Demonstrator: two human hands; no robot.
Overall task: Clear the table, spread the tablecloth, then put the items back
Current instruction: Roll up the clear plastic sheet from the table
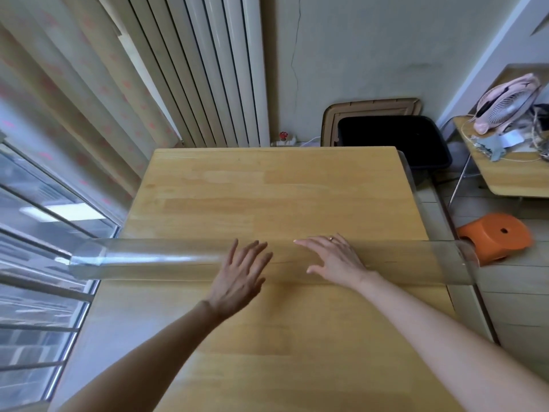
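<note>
Under both palms, a clear tablecloth roll lies across the wooden table, partly unrolled.

Left hand and right hand rest flat on the roll with fingers spread, gripping nothing — they sit side by side at its middle, and its two ends overhang the table edges far out to either side of them. Beyond the fingertips a transparent sheet seems to cover the far half already; toward the wrists the wood looks bare. By my reading the clearing is done, the spreading is about half finished, and putting the items back has not begun — none of them shows on the table. Off past the right hand sit an orange stool and a side table holding a pink fan. No brand, label or writing is readable anywhere.
</note>
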